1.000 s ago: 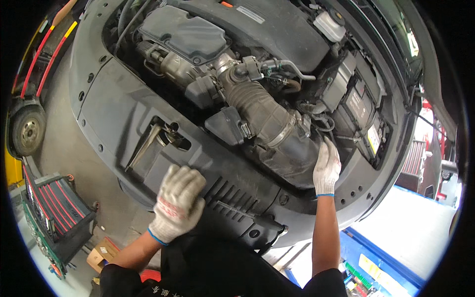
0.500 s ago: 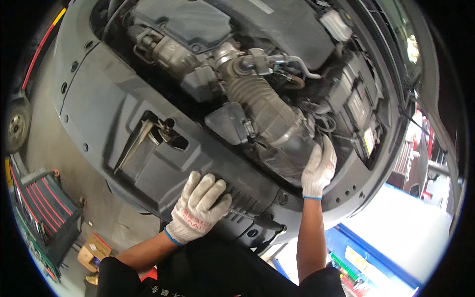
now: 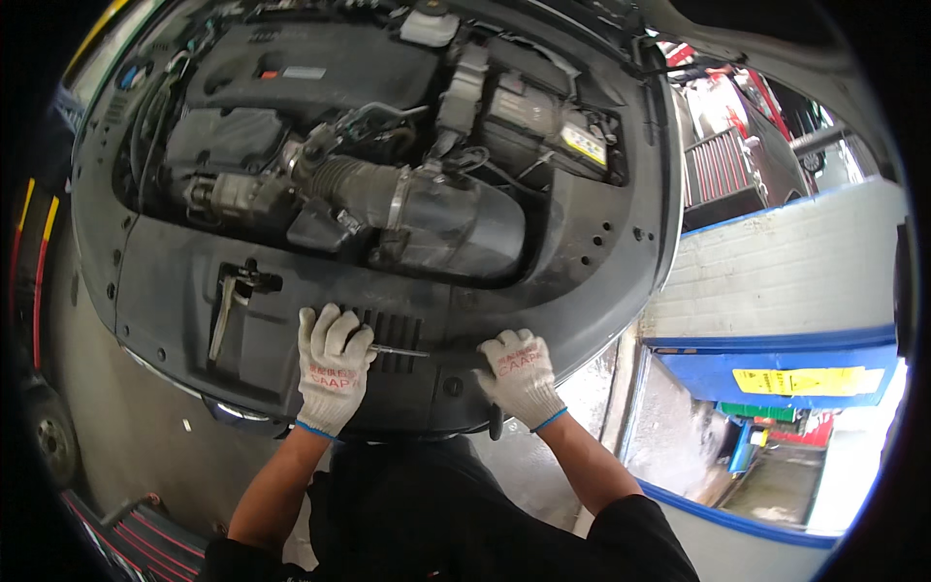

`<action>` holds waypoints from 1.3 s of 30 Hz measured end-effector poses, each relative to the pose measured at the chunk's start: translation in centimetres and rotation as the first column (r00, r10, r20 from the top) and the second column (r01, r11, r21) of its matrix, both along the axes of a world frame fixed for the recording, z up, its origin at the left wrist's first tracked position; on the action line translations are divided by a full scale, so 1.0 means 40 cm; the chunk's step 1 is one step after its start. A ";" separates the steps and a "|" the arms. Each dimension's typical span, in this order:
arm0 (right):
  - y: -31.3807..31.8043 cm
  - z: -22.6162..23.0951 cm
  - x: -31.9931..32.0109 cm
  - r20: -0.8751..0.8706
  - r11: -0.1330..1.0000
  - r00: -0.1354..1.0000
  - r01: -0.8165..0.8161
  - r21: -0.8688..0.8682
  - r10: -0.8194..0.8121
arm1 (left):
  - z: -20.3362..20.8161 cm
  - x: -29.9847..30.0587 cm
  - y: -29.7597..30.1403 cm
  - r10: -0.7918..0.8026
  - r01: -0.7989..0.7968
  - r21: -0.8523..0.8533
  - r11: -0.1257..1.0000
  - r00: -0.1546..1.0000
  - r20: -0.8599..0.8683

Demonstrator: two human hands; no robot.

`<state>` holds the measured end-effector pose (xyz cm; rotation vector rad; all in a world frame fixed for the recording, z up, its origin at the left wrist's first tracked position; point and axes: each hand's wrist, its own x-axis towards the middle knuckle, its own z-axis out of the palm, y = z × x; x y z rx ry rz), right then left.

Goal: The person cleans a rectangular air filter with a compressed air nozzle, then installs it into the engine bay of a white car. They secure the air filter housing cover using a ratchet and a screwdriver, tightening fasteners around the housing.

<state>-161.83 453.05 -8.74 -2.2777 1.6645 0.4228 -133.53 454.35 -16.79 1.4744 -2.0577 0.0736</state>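
Note:
My left hand (image 3: 335, 373), in a white knitted glove, rests on the dark plastic front panel (image 3: 272, 344) of a car's engine bay. Its fingers are bent, with the thumb hidden. A thin metal-shafted tool (image 3: 400, 350) sticks out from its index-finger side across the panel's slots; the far end fades into the dark plastic, so its kind is unclear. To the right, my gloved right hand (image 3: 519, 376) has its fingers curled near the panel's front edge. Whatever they may hold is hidden. Beyond both hands lies the black air intake duct (image 3: 461, 223) with its ribbed hose (image 3: 359, 189).
The engine cover (image 3: 320, 68) and the battery (image 3: 524, 112) fill the back of the bay. A raised hood edge (image 3: 776, 53) hangs at upper right. Blue-trimmed white panels (image 3: 776, 281) stand at right, a black slatted rack (image 3: 136, 538) at lower left.
My right hand has come back from the air intake duct to the front panel. My left hand stays near the slots, its fingers more bent. The whole view has turned and shifted.

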 end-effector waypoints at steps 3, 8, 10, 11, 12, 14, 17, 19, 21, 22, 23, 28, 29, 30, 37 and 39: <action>0.054 0.031 -0.004 0.495 0.966 0.833 0.249 0.066 -0.248 | -0.001 0.018 0.007 -0.067 0.067 -0.027 0.997 0.997 0.023; 0.102 0.166 -0.018 0.744 0.810 0.332 0.145 0.568 -0.580 | 0.046 0.010 0.022 -0.180 0.182 0.108 0.977 0.983 -0.029; 0.113 0.223 -0.035 0.758 0.771 0.186 -0.006 0.637 -0.625 | 0.047 -0.009 0.023 -0.211 0.229 0.156 0.961 0.970 -0.123; 0.115 0.233 -0.043 0.743 0.741 0.114 -0.067 0.668 -0.660 | 0.043 -0.021 0.020 -0.211 0.235 0.160 0.959 0.966 -0.152; 0.108 0.236 -0.058 0.776 0.759 0.133 -0.162 0.631 -0.617 | 0.051 -0.028 0.011 -0.223 0.251 0.160 0.955 0.959 -0.174; 0.107 0.233 -0.081 0.747 0.710 0.125 -0.241 0.661 -0.653 | 0.070 -0.050 -0.015 -0.231 0.275 0.177 0.945 0.944 -0.235; 0.088 0.221 -0.093 0.772 0.722 0.055 -0.318 0.615 -0.633 | 0.082 -0.061 -0.058 -0.245 0.277 0.106 0.955 0.938 -0.244; 0.047 0.245 -0.102 0.676 0.644 0.017 -0.285 0.710 -0.737 | 0.081 -0.055 -0.093 -0.257 0.297 0.137 0.945 0.933 -0.251; 0.003 0.255 -0.097 0.885 0.905 0.286 -0.109 0.411 -0.368 | 0.084 -0.054 -0.131 -0.244 0.299 0.167 0.939 0.926 -0.287; -0.007 0.236 -0.084 0.910 0.997 0.409 0.004 0.072 -0.067 | 0.090 -0.066 -0.147 -0.256 0.300 0.125 0.946 0.925 -0.281; -0.010 0.240 -0.077 0.850 0.966 0.459 0.140 0.218 -0.259 | 0.107 -0.068 -0.166 -0.282 0.341 0.194 0.920 0.918 -0.278; -0.108 0.223 -0.167 0.860 0.931 0.437 0.348 0.108 -0.263 | 0.035 -0.044 -0.289 0.091 -0.069 0.396 0.916 0.995 -0.036; -0.128 0.250 -0.177 0.848 0.884 0.369 0.416 0.214 -0.379 | 0.033 -0.055 -0.312 0.097 -0.125 0.523 0.843 0.992 0.082; -0.153 0.232 -0.205 0.868 0.863 0.291 0.437 0.254 -0.403 | 0.039 -0.081 -0.344 0.081 -0.189 0.634 0.750 0.977 0.196; -0.381 0.079 -0.180 0.659 0.597 -0.200 0.294 0.747 -0.725 | -0.138 -0.041 -0.372 -0.111 -0.147 0.596 0.789 0.921 0.373; -0.421 -0.010 -0.144 0.502 0.512 -0.363 0.075 0.855 -0.785 | -0.103 -0.055 -0.389 -0.123 -0.151 0.645 0.749 0.925 0.359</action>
